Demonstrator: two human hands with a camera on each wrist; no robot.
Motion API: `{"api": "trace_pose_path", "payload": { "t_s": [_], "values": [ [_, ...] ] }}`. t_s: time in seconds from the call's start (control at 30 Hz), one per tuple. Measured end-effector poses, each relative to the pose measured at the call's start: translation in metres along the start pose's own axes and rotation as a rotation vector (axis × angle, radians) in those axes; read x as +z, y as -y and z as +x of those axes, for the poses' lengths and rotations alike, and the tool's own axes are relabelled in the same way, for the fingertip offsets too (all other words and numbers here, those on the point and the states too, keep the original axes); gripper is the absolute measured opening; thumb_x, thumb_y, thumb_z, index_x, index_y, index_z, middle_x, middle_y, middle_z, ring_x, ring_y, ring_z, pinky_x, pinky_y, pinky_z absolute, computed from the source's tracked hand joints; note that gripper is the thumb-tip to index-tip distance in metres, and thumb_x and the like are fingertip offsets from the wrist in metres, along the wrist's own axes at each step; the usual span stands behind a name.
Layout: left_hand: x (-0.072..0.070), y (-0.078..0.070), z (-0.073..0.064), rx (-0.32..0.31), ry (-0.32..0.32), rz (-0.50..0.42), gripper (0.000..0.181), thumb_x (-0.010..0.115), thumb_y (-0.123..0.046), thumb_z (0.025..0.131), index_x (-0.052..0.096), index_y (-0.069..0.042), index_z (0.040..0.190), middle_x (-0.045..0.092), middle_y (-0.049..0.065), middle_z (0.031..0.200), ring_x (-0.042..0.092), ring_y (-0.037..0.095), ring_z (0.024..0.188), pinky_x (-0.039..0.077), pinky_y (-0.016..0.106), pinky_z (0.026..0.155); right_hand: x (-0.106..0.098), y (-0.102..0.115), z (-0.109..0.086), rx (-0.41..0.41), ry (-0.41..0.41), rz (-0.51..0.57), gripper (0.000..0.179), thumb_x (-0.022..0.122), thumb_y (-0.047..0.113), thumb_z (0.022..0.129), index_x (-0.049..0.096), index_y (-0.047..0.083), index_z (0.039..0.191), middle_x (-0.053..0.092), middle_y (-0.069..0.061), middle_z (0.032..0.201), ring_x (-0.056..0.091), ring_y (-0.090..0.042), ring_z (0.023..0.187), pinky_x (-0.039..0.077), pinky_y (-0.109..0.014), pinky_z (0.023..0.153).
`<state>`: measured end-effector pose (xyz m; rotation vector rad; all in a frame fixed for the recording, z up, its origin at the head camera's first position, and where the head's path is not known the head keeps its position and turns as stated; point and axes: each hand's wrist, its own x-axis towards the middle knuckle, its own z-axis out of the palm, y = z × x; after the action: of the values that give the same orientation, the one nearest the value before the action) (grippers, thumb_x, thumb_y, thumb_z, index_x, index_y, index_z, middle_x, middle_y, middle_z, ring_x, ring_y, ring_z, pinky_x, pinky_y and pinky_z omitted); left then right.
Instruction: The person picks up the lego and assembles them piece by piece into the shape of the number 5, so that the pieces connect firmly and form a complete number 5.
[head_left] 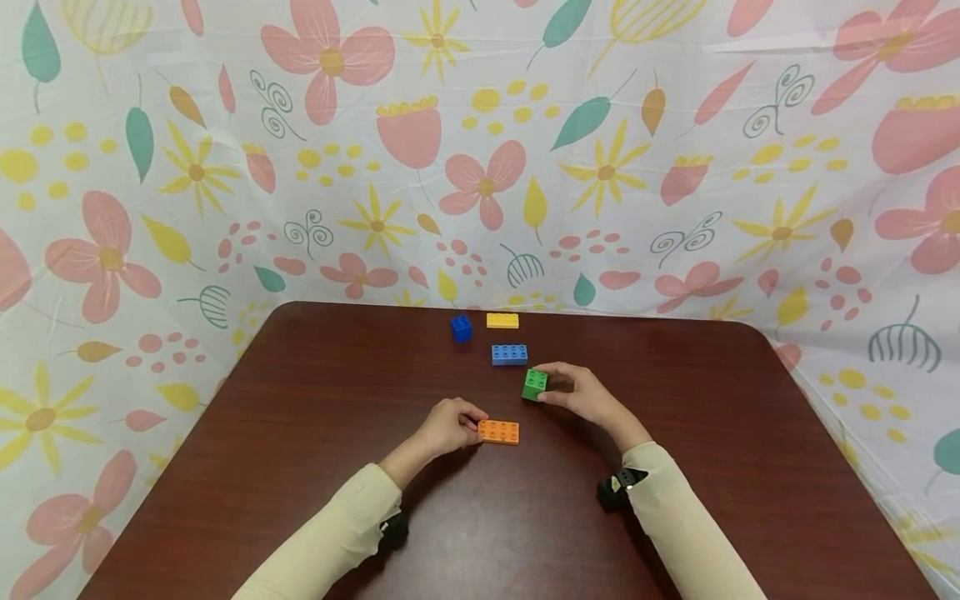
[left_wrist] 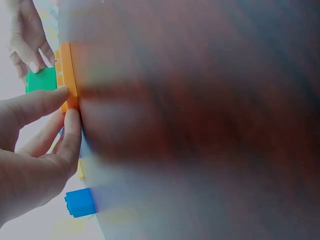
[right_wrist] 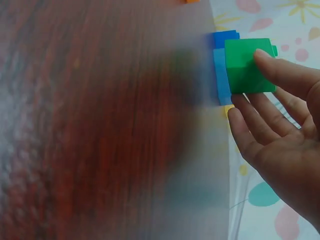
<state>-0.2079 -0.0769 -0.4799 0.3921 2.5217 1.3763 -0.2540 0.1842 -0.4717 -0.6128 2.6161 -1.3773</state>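
Between thumb and fingers, my left hand point(head_left: 447, 427) pinches the left end of a thin orange toy brick point(head_left: 498, 432), studs facing up. In the left wrist view the thumb and fingertips meet on one end of this orange brick point(left_wrist: 71, 75). My right hand point(head_left: 583, 396) grips a taller square green brick point(head_left: 534, 385) from its right side. The right wrist view shows the thumb against one face of the green brick point(right_wrist: 245, 67) and fingers on the opposite side. The green brick sits beyond the orange one and slightly to its right.
Behind the hands lies a light blue brick point(head_left: 510, 356) with two rows of studs. Farther back are a small dark blue brick point(head_left: 461, 329) and a thin yellow brick point(head_left: 502, 321), near the back edge of the brown table point(head_left: 337, 367). A flowered cloth point(head_left: 480, 150) hangs behind.
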Motion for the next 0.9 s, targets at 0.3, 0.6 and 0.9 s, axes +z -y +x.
{"api": "trace_pose_path", "payload": {
  "t_s": [0.3,0.6,0.9],
  "values": [
    [-0.002,0.001,0.000,0.004,0.008,-0.013,0.028,0.072,0.002,0.068,0.068,-0.005,0.095,0.055,0.010,0.088,0.056,0.013,0.071,0.048,0.026,0.049,0.002,0.028,-0.011,-0.046,0.070,0.074,0.042,0.066,0.017,0.080,0.054,0.016,0.120,0.057,-0.005,0.110,0.052,-0.025,0.101,0.042,-0.046,0.084],
    [-0.001,0.000,0.000,0.009,0.007,-0.011,0.028,0.073,0.002,0.067,0.068,-0.005,0.093,0.054,0.009,0.088,0.057,0.014,0.072,0.047,0.025,0.049,0.010,0.057,-0.022,-0.104,0.183,0.113,0.043,0.065,0.007,0.079,0.053,0.006,0.120,0.056,-0.013,0.112,0.051,-0.031,0.102,0.041,-0.051,0.085],
    [-0.001,0.000,0.000,-0.001,0.011,-0.025,0.027,0.072,0.002,0.068,0.068,-0.005,0.094,0.054,0.010,0.088,0.057,0.015,0.073,0.048,0.026,0.049,0.016,0.058,-0.026,-0.109,0.243,0.158,0.042,0.065,0.002,0.078,0.053,0.003,0.119,0.056,-0.016,0.109,0.055,-0.032,0.098,0.046,-0.041,0.082]
  ]
}}
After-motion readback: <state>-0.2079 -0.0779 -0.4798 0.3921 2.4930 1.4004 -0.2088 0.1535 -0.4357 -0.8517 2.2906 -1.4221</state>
